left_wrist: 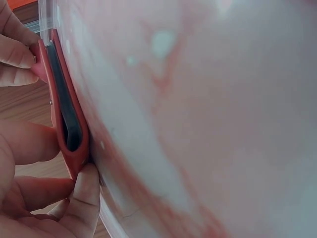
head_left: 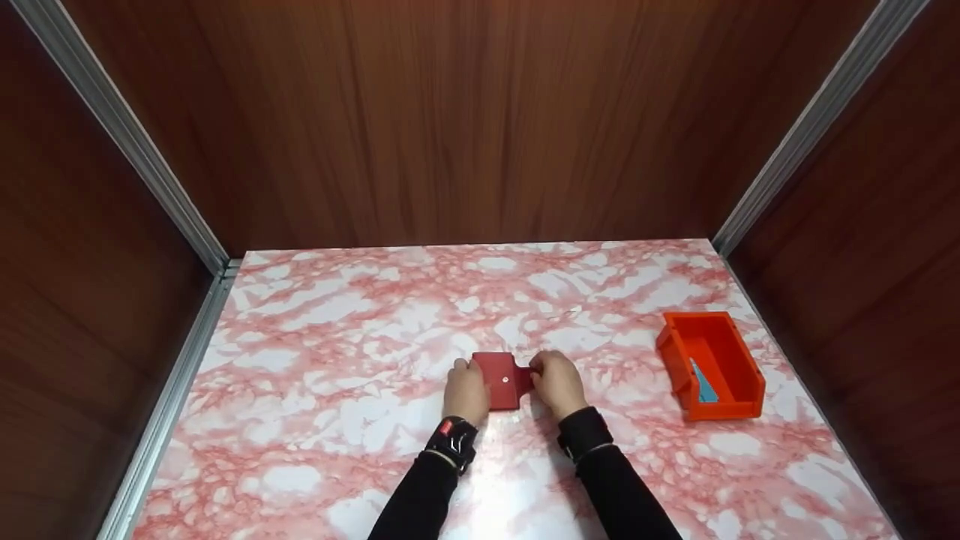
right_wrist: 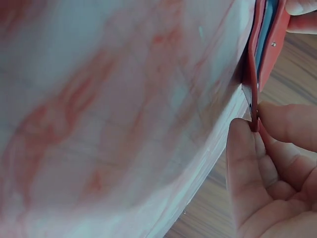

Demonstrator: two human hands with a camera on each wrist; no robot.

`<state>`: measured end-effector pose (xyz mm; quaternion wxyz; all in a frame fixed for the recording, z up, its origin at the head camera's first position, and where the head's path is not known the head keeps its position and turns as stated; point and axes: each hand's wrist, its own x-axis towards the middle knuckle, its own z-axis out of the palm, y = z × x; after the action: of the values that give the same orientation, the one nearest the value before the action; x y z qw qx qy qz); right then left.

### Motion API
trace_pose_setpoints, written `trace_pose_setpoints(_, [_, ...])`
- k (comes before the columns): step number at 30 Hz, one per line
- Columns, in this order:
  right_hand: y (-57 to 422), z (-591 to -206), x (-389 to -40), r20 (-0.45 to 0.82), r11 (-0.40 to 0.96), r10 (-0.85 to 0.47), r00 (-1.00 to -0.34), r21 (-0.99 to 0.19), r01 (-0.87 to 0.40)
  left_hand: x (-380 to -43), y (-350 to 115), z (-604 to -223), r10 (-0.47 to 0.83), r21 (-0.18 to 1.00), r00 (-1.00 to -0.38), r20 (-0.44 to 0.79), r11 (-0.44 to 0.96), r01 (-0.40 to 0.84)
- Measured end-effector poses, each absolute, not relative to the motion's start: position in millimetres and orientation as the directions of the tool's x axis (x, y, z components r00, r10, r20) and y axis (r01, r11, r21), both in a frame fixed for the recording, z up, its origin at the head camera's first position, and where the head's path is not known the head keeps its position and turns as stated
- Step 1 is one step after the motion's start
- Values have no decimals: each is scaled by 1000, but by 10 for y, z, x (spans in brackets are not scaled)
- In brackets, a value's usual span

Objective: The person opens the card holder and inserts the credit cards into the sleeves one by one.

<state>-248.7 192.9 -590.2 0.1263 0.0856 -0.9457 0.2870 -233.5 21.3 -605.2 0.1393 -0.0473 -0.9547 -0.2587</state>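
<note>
Red wallet [head_left: 501, 380] lies flat on the marble table [head_left: 337, 420], lower centre of frame. Left hand [head_left: 466, 391] grips its folded edge; right hand [head_left: 559, 384] pinches the snap tab [right_wrist: 253, 106]. Risk: tab slips from that thin pinch, or wallet slides on the glossy top.

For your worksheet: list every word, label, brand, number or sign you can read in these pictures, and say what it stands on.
No readable text anywhere.
The red wallet, held by the left hand and right hand, shows only a plain metal snap.
The orange bin and blue card bear no legible marks.
</note>
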Motion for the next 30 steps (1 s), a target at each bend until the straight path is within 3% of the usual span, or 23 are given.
trace_pose_setpoints(18, [1928,-5946,-2530,284,872,-143,-948,-418,-256,-2325,218,-6039,7,518,-972,235,845,131])
trace_pose_setpoints(30, [1890,-5972,-2549,261,901,-106,-959,-382,-204,-2321,234,-6027,-1,502,-968,250,855,128])
